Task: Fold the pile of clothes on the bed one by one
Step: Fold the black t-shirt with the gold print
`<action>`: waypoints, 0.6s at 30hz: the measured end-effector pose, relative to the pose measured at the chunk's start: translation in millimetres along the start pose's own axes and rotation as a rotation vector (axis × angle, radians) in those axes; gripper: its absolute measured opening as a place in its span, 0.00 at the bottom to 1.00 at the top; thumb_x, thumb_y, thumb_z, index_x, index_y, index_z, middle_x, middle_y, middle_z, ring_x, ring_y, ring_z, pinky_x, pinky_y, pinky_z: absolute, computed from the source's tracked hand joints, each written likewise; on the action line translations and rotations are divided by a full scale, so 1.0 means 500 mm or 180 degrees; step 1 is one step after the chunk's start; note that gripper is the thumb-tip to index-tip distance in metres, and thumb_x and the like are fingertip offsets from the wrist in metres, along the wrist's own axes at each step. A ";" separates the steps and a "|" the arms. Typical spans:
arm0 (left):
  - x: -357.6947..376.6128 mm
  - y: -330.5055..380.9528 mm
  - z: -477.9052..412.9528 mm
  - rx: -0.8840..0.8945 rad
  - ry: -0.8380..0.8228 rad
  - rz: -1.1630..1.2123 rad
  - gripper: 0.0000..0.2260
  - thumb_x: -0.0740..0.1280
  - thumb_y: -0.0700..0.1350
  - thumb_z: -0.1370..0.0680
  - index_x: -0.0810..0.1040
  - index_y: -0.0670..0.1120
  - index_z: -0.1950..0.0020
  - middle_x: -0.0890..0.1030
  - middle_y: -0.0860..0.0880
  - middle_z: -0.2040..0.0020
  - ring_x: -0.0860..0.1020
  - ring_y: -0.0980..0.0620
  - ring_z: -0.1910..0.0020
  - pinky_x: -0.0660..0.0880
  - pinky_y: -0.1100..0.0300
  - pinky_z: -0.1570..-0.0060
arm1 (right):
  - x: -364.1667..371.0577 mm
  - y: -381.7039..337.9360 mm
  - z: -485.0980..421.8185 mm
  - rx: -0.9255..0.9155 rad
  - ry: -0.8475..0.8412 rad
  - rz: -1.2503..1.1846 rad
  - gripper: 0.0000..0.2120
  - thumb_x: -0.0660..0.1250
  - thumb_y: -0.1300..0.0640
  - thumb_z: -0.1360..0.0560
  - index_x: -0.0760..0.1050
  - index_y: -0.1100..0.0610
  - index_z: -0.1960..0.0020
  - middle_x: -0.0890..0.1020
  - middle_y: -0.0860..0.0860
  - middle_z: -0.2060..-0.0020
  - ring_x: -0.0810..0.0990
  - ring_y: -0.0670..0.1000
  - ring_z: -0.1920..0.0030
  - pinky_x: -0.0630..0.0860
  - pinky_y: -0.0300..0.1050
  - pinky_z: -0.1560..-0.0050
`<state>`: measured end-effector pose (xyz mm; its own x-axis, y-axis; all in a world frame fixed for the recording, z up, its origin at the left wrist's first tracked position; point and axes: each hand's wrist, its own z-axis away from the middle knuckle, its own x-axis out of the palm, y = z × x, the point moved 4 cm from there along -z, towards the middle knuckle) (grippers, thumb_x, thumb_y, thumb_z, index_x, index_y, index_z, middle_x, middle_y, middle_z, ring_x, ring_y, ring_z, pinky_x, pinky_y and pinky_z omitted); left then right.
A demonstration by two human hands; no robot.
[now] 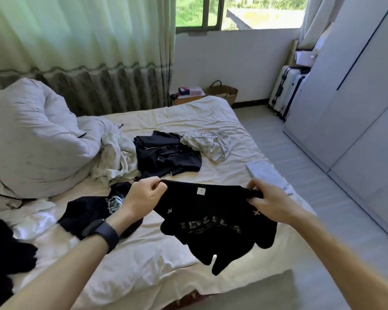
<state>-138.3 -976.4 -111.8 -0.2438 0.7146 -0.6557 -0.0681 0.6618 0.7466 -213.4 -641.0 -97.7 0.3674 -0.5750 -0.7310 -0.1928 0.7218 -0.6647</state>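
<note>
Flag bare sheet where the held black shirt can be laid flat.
Widest bare sheet: near edge, under the black shirt, right of the black clothes. Another strip along the far edge, beyond the navy garment and pale garment. Crowded: middle and left, around the duvet.

Matt black cloth shirt; creased cream cotton bedsheet.

Cream bed, rumpled duvet, dark clothes, possibly a folded sheet
</note>
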 end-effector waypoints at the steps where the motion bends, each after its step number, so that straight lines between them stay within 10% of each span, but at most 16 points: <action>1: 0.002 0.012 0.007 -0.0037 0.0013 -0.0080 0.17 0.62 0.53 0.24 0.62 0.48 0.68 0.66 0.54 0.75 0.65 0.57 0.74 0.64 0.57 0.69 | -0.007 0.015 0.006 -0.0103 0.0189 0.0025 0.10 0.71 0.61 0.25 0.74 0.47 0.55 0.80 0.46 0.66 0.79 0.44 0.66 0.76 0.42 0.60; 9: 0.033 0.026 0.145 0.0475 -0.0561 -0.1908 0.25 0.60 0.75 0.30 0.71 0.54 0.55 0.77 0.54 0.68 0.75 0.54 0.68 0.70 0.60 0.68 | -0.031 0.148 0.038 -0.0250 0.0693 0.0104 0.03 0.72 0.58 0.24 0.82 0.50 0.52 0.82 0.48 0.55 0.78 0.49 0.57 0.73 0.47 0.53; 13: 0.046 -0.002 0.199 0.0665 -0.0885 -0.2476 0.20 0.68 0.67 0.27 0.81 0.49 0.57 0.75 0.55 0.62 0.78 0.50 0.60 0.70 0.57 0.62 | -0.038 0.177 0.041 -0.0235 0.0811 0.0393 0.06 0.67 0.55 0.21 0.81 0.49 0.47 0.81 0.47 0.51 0.79 0.52 0.54 0.70 0.47 0.53; 18: 0.013 -0.062 0.230 -0.0532 0.0238 -0.0360 0.05 0.75 0.52 0.26 0.83 0.59 0.62 0.79 0.55 0.63 0.76 0.61 0.64 0.68 0.70 0.63 | -0.021 0.200 0.059 -0.0102 0.1299 0.0660 0.08 0.62 0.56 0.21 0.77 0.53 0.43 0.83 0.57 0.51 0.80 0.63 0.50 0.73 0.54 0.53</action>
<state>-26.6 -966.1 -152.0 -0.2961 0.6150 -0.7308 -0.2572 0.6855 0.6811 -209.6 -551.2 -152.0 -0.0691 -0.5289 -0.8459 -0.2549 0.8291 -0.4976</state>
